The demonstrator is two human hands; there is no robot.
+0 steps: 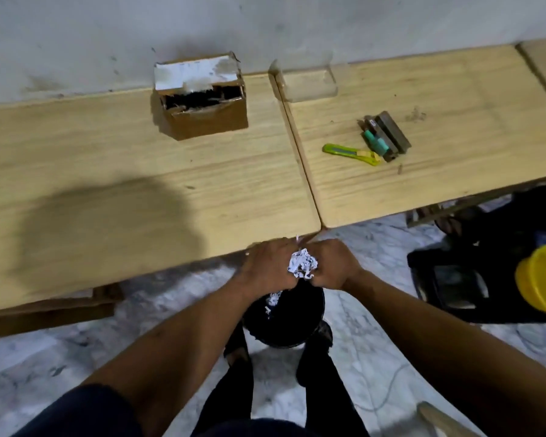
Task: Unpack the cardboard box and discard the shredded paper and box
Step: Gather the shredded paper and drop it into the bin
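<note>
1. While both hands, left hand (267, 269) and right hand (334, 264), press the white shredded paper wad (302, 264) together above the round black bin (292, 323), loose strips may miss it.
2. The torn brown cardboard box (202, 99) sits far back on the light wooden table (108, 171); reaching risks knocking the yellow-green utility knife (350, 153).

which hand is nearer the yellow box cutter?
Right. The right hand is below the yellow box cutter, off the table's front edge. The left hand is beside it, further left; both clutch the shredded paper over the black bin.
</note>
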